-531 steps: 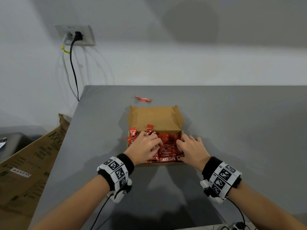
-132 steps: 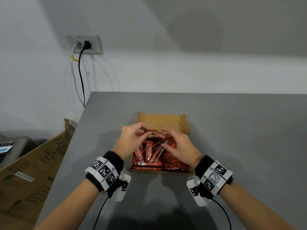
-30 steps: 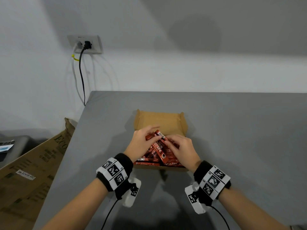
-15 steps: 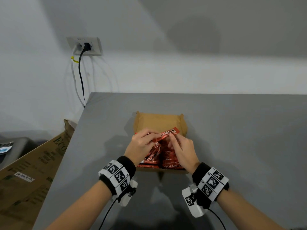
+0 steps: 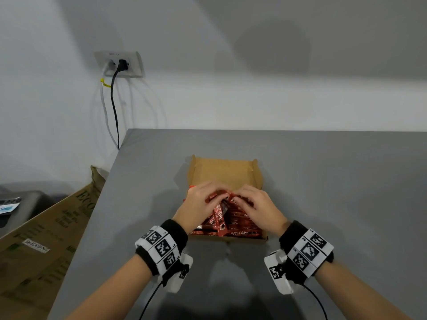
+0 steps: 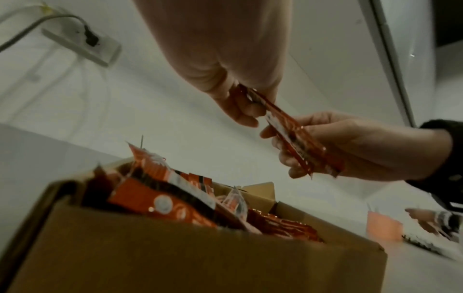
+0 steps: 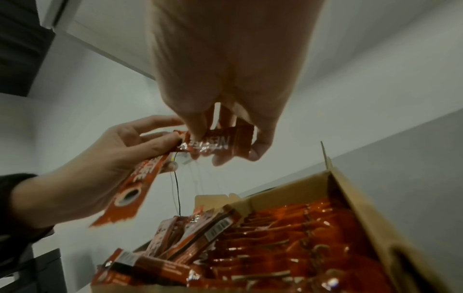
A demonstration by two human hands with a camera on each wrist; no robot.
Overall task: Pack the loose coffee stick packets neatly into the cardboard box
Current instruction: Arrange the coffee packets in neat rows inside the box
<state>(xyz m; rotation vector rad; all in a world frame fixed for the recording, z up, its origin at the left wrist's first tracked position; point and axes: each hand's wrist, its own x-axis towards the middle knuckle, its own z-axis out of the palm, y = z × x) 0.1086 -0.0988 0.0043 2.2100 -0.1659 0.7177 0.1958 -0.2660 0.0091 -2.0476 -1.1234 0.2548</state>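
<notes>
An open cardboard box (image 5: pixel 223 168) sits mid-table, packed with red coffee stick packets (image 5: pixel 243 221) lying in rows; several at its left side lie crooked (image 7: pixel 190 234). Both hands hover close together over the box. My left hand (image 5: pixel 215 199) pinches the top of one red packet (image 5: pixel 219 219), which hangs down toward the box's front. My right hand (image 5: pixel 240 200) pinches another red packet (image 7: pixel 220 144) held crosswise. The two packets' ends meet between the hands. In the left wrist view my left hand (image 6: pixel 250 111) grips a packet end above the box (image 6: pixel 175 257).
The grey table (image 5: pixel 335 192) ends at a left edge near a wall socket with cables (image 5: pixel 120 65). A large brown carton (image 5: pixel 46 239) leans on the floor at the left. Cords trail from both wrist bands toward me.
The packet held up level across the box half a second ago now hangs downward between the hands. Both hands have drawn closer together. The loose packet once beyond the box is gone.
</notes>
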